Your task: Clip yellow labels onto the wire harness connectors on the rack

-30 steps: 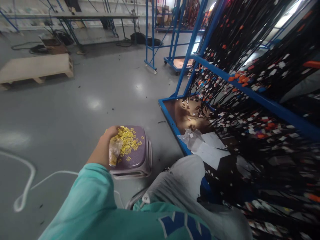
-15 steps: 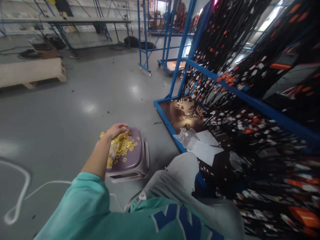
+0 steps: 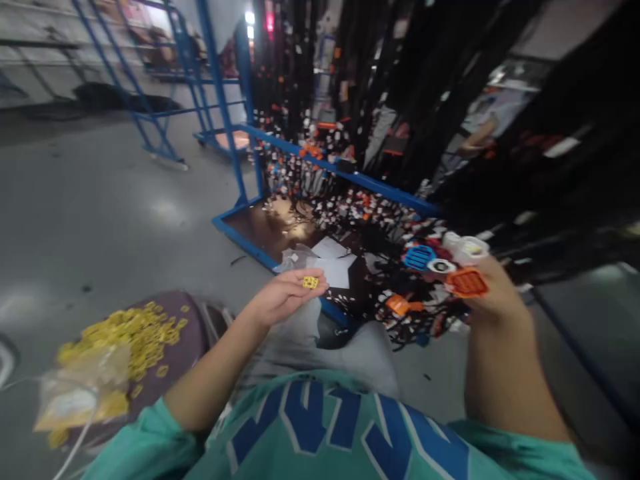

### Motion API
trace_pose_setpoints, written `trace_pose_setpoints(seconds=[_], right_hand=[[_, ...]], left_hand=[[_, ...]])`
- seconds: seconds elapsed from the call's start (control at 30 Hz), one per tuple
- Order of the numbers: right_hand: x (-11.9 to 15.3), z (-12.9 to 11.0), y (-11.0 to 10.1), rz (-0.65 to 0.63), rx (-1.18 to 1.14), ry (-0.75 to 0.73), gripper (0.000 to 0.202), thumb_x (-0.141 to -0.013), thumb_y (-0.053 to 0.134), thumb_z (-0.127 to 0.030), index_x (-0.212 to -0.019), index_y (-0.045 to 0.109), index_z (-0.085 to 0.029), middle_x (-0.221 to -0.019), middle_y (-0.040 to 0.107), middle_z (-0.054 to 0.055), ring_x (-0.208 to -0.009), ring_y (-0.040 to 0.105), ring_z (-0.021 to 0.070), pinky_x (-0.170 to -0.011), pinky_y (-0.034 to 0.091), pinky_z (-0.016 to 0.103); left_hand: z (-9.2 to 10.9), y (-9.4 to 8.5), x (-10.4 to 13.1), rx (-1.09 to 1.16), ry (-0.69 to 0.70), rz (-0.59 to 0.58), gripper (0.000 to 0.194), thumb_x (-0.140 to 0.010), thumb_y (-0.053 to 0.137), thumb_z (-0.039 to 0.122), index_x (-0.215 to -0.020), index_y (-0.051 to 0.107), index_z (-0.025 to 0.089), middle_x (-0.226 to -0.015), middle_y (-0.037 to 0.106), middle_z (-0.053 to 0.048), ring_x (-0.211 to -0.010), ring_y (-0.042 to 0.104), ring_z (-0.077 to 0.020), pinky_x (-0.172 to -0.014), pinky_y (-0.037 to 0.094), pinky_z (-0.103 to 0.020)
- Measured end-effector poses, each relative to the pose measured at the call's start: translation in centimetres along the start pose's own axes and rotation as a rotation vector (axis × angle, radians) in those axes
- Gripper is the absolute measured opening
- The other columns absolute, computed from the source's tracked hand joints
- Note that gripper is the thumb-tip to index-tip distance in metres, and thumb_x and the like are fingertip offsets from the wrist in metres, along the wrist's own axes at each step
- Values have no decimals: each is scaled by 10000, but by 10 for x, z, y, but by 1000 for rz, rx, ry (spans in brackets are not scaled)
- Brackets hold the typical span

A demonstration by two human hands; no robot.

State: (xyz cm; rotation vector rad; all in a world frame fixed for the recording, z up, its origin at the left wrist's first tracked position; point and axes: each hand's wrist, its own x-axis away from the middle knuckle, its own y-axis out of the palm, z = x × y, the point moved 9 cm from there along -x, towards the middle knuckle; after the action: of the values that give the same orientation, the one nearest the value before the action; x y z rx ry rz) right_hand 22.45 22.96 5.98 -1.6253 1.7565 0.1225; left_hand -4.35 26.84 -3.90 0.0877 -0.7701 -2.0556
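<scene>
My left hand [image 3: 280, 299] is held out in front of my lap, thumb and fingers pinching a small yellow plastic clip [image 3: 310, 283] at the fingertips. Over on the right, my right hand [image 3: 500, 290] grips a bunch of wire connectors from the hanging cables. An orange connector [image 3: 467, 283], a blue connector [image 3: 419, 257] and a white connector [image 3: 473, 249] face toward the left hand, which is apart from them. The right fingers are partly hidden behind the connectors. A heap of similar yellow clips [image 3: 143, 333] lies on a purple stool [image 3: 193, 320] at lower left.
A plastic bag [image 3: 75, 393] lies on the stool beside the clips. The blue rack frame [image 3: 245, 243] carries dense black cables with white and orange ends. White paper sheets [image 3: 335, 270] rest on its base. Another blue wheeled rack [image 3: 155, 127] stands further back.
My left hand has left the heap on the stool and come right with a yellow clip. My right hand has come into view with the connectors. The view has turned right.
</scene>
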Motion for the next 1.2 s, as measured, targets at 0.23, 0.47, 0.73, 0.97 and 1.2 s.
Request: trace_pose_setpoints(seconds=[0.23, 0.47, 0.73, 0.97, 1.2], right_hand=[[11, -21, 3, -68, -174, 20, 319, -659, 718, -503, -751, 694, -198, -776, 659, 31, -719, 605, 181, -680, 516, 296], [26, -35, -1, -149, -190, 83, 387, -666, 686, -543, -666, 656, -158, -649, 620, 19, -619, 556, 142, -610, 486, 250], [30, -40, -7, -136, -262, 101, 366, -649, 714, -509, -685, 649, -151, -658, 617, 16, -616, 554, 134, -607, 480, 240], [34, -39, -9, -77, -315, 113, 377, -604, 757, -480, -764, 675, -149, -682, 635, 23, -687, 596, 158, -669, 500, 261], [33, -42, -5, -19, -195, 74, 394, -622, 743, -483, -819, 658, -153, -803, 660, 45, -727, 604, 162, -721, 496, 284]], left_hand=[[-13, 82, -15, -393, 4, -101, 363, -603, 746, 171, -959, 676, 152, -773, 647, -18, -627, 583, -99, -599, 465, -226], [-5, 133, -23, -620, 204, -115, 313, -627, 709, 211, -940, 708, 210, -721, 625, 15, -584, 477, -77, -554, 382, -207], [5, 161, -25, -534, 301, -87, 343, -565, 759, 236, -899, 686, 203, -624, 572, 37, -496, 444, -64, -458, 345, -187], [11, 169, -20, -607, 366, -96, 273, -577, 750, 236, -835, 670, 206, -771, 630, 3, -676, 574, -133, -619, 466, -250], [26, 174, 0, -855, 665, 26, 283, -672, 707, 303, -948, 710, 239, -981, 698, -19, -923, 624, -213, -862, 479, -332]])
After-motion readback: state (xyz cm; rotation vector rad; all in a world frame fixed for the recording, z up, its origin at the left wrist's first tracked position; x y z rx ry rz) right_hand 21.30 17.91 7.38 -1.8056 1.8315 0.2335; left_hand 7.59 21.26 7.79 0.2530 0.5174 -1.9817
